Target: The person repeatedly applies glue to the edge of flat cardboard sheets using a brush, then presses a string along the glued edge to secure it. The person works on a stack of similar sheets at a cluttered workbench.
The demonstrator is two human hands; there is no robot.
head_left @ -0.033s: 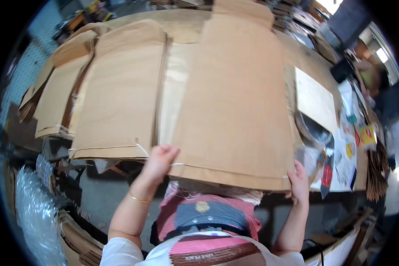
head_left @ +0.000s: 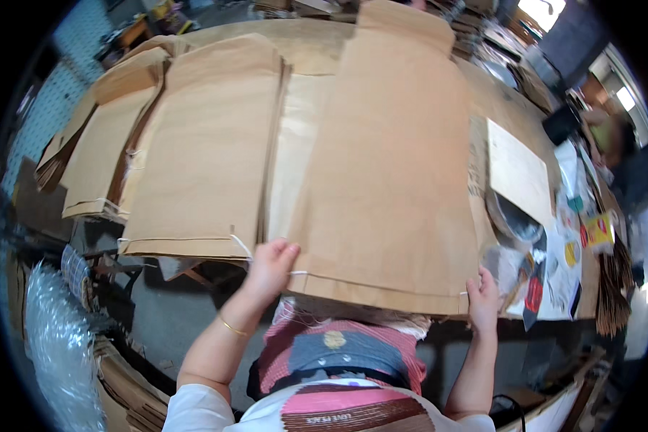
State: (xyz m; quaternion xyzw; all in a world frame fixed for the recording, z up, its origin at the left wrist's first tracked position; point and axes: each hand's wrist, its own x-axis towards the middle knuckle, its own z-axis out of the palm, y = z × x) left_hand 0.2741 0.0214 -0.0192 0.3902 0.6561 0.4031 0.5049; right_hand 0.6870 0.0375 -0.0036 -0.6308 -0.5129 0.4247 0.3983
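A large brown kraft paper bag [head_left: 392, 173] lies lengthwise in front of me, its folded near edge at the table's front. My left hand [head_left: 272, 266] is closed on its near left corner, beside a short white string at the fold. At the near right corner, my right hand [head_left: 483, 299] pinches the bag's edge, with some of its fingers hidden. Left of this bag lies a stack of similar paper bags [head_left: 201, 144], with a white string [head_left: 243, 247] sticking out near its front corner.
More paper bags [head_left: 111, 137] lie at the far left of the wooden table [head_left: 309, 36]. On the right are a white board [head_left: 517, 169], a round container [head_left: 515, 219], a red-handled tool [head_left: 533, 294] and a yellow packet [head_left: 599, 232]. Clear plastic wrap [head_left: 61, 345] stands at lower left. Another person [head_left: 608, 137] is at far right.
The whole view has shifted slightly, so the table's things sit a little further right. Both hands keep hold of the bag's near corners; my right hand has barely moved.
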